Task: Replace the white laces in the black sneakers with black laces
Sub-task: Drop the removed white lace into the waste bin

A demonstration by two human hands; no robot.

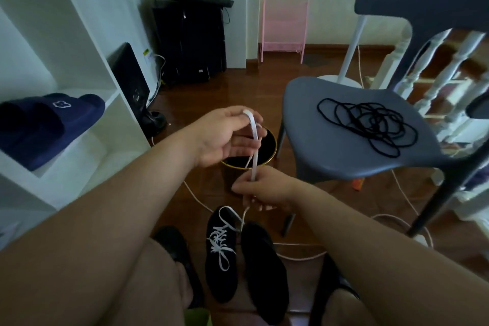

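My left fingers [244,114] pinch the top of a white lace [253,140]; my right fingers [242,188] grip it lower. One sneaker [264,270] on the floor looks unlaced, the other [221,254] laced. Next, I judge: discard this, fetch black laces [367,124] from the chair seat [330,145].

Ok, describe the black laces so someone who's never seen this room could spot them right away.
Find the grey chair on the right, standing on the wooden floor. On its seat lies a loose tangle of thin black laces. Unlike the flat white lace held between the hands, they are thin, dark cord and nothing touches them.
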